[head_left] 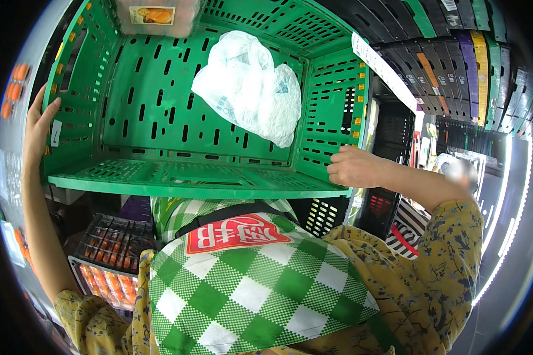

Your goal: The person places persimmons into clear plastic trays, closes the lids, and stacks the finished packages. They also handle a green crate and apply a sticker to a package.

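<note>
A green plastic crate [195,188] with slotted walls and floor is in front of me. My left hand [39,126] grips its left end wall, the thumb over the inner side near a small white tag [56,133]. At the right near corner, the curled fingers of my right hand [357,167] are on the rim of the end wall. Crumpled white plastic bags [248,84] lie on the right half of the crate floor. What they hold cannot be made out. Against the far left corner is a clear plastic pack [160,22] with a printed label.
Folded crates in black, purple, yellow and green [444,80] are stacked at the upper right. Below my left arm stands a dark crate [111,233] above packs of orange produce [109,284]. Black crates [388,128] stand right of mine. Another person [459,175] is farther off.
</note>
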The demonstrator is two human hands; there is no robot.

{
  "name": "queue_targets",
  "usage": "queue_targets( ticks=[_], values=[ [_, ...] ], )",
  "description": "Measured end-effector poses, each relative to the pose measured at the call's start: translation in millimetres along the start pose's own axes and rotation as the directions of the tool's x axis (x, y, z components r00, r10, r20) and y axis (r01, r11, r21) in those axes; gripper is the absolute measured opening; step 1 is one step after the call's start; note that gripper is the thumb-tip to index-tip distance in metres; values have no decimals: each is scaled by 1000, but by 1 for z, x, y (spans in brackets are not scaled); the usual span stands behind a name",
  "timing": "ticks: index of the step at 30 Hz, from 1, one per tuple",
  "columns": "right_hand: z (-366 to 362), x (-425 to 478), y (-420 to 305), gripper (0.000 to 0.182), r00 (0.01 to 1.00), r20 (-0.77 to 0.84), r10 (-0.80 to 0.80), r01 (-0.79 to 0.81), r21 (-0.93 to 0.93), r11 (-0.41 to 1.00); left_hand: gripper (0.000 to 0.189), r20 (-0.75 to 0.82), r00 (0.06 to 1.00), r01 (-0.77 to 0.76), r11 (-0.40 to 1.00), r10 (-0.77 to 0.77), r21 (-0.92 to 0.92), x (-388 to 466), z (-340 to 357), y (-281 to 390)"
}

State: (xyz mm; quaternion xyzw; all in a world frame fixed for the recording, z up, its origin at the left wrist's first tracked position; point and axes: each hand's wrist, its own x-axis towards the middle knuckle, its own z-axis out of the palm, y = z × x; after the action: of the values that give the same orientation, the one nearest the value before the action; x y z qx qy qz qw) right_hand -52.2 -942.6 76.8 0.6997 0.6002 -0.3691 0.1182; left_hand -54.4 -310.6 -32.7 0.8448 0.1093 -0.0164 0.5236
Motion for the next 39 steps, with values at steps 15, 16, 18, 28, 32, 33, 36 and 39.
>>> queue_targets(
  ticks=[15,16,18,28,32,33,36,39],
  values=[
    [1,9,-11,13,994,85,-64,79,-185,980,55,-15,1000,25,999,-25,34,-5,1,5],
    [-1,9,-14,13,992,111,-54,77,-217,973,55,-12,999,33,999,-33,39,-5,2,6],
    [-9,3,-20,12,994,106,-28,53,-240,969,55,-6,999,36,999,-36,19,-6,1,6],
    [-12,-33,-37,21,970,-87,229,-237,-102,966,55,10,1000,-11,1000,11,28,-1,2,-2],
    [-11,-47,-37,34,755,-193,627,-547,341,764,55,-28,1000,0,1000,1,13,-2,-3,-9],
    [-10,-48,-42,35,621,-161,767,-624,491,608,55,-12,1000,3,1000,-3,15,-3,-2,-7],
    [4,-35,-50,71,335,-79,939,-707,637,306,54,18,1000,22,1000,-22,-9,-5,-2,-5],
    [48,-24,-57,106,192,-62,979,-723,666,184,55,31,999,41,998,-39,-54,-3,6,2]
  ],
)
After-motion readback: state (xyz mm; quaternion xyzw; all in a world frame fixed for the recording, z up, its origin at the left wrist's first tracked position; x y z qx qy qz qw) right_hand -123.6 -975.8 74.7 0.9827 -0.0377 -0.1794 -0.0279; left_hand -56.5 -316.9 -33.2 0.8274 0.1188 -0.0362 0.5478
